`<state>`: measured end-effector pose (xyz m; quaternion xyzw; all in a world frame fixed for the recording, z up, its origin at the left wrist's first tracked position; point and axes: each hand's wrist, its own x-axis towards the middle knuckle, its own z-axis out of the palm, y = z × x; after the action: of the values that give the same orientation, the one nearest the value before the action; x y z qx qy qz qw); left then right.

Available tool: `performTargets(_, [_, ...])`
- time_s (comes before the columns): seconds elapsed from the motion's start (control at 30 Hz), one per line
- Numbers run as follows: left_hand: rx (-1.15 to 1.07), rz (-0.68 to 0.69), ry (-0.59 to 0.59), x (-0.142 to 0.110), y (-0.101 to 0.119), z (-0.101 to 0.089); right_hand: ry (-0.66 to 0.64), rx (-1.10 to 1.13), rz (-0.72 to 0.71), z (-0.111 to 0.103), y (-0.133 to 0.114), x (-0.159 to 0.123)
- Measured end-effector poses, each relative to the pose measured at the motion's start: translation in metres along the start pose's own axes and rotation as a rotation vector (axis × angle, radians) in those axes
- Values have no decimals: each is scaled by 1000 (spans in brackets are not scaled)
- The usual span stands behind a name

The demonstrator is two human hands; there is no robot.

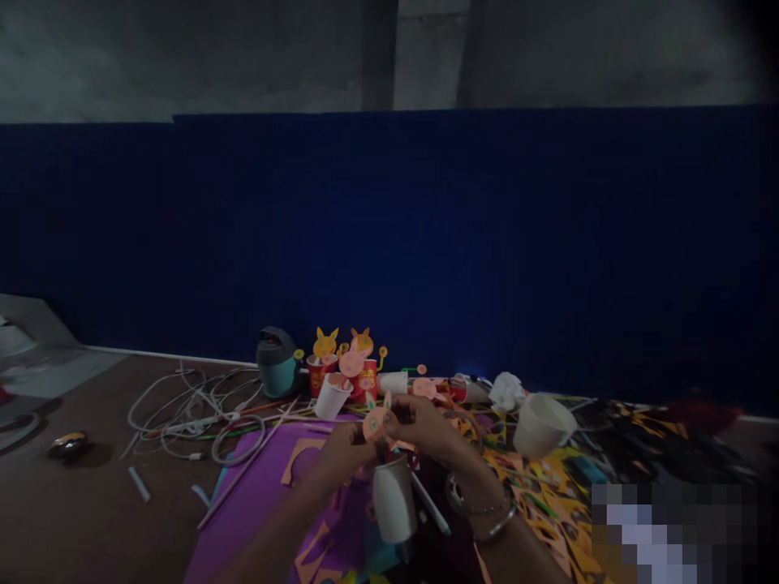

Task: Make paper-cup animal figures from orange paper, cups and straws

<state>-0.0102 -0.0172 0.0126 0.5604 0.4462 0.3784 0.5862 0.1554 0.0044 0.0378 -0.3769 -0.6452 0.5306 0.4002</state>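
At a crowded worktable, I hold an orange paper animal face point(376, 423) between the fingers of my left hand point(344, 446) and right hand point(429, 426), just above a white cup point(394, 501). A silvery bracelet point(496, 526) circles my right wrist. Purple sheeting point(240, 507) spreads at left, yellow-and-orange paper scraps point(551, 515) at right; behind, eared paper figures point(325, 344) rise from cups before a dark blue partition point(389, 227).
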Motion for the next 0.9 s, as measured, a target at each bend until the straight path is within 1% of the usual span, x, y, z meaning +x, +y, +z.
performTargets(0.13, [32,-15,-6,0,2,-1,-6,-41,-12,1,-3,-1])
performTargets(0.37, [52,-28,-32,-6,10,1,-53,46,47,-2,-3,-3])
performTargets(0.5, [40,-26,-65,-7,10,1,-49,30,83,-2,-7,-5])
performTargets(0.6, [44,-22,-66,-7,8,0,-45,15,99,-1,-12,-6])
performTargets(0.9, [3,9,-67,-9,15,2,-63,38,52,0,-6,-5])
